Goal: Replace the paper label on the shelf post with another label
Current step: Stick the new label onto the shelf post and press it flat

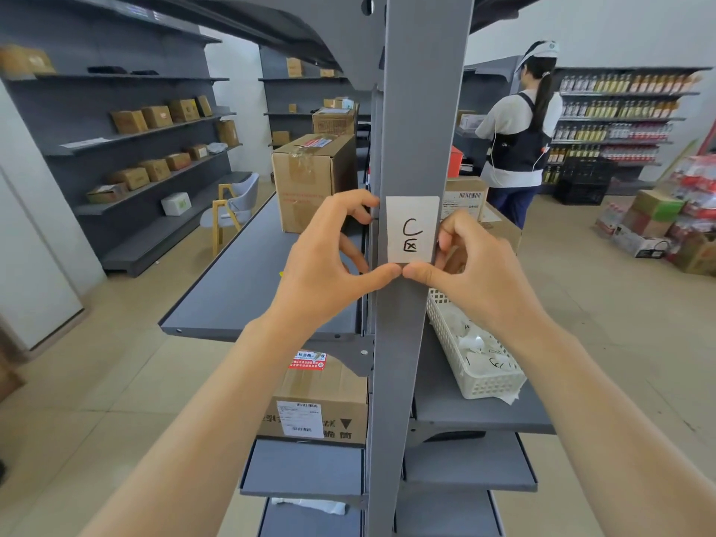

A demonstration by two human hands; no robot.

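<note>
A white paper label (411, 228) marked "C" with a boxed character sits flat on the grey shelf post (410, 122) at chest height. My left hand (329, 253) is on the post's left side, its thumb tip pressing just below the label's bottom edge and its fingers curled at the left edge. My right hand (469, 257) mirrors it on the right, thumb tip meeting the left thumb under the label, fingers touching the label's right edge. Both hands frame the label against the post.
A white plastic basket (474, 381) with several paper slips rests on the shelf right of the post. Cardboard boxes (310, 180) stand on the left shelf and the shelf below. A person (519, 125) stands at the back right by bottle shelves. A chair (232, 211) stands at the left.
</note>
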